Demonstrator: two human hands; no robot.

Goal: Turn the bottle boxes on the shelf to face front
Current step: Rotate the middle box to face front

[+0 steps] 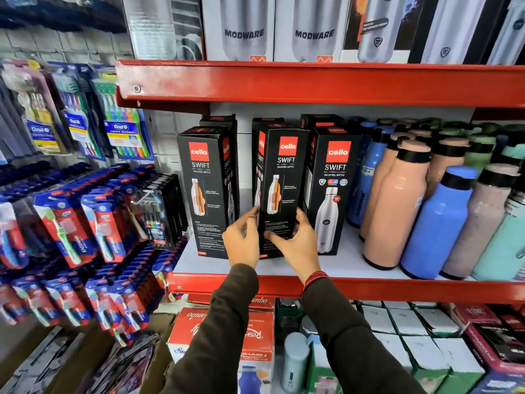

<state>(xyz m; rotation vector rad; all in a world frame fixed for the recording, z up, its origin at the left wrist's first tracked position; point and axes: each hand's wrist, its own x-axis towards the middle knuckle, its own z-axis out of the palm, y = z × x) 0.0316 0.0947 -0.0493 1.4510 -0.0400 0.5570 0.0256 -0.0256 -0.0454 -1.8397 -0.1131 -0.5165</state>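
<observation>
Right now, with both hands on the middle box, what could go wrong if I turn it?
1. The middle box is tall and narrow, and both hands, left and right, hold it low down; it may tip while turning.
2. The right box stands very close; a swinging corner could push it askew.
3. The peach bottle and its neighbours stand just beyond it, so a knocked box might topple them.

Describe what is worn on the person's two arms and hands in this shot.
Both arms wear long, dark brownish-olive sleeves reaching the wrists. The left hand is bare, with no glove; whether it has a ring cannot be told. The right hand is bare too, and a band of red threads circles its wrist at the cuff. No watch shows.
</observation>
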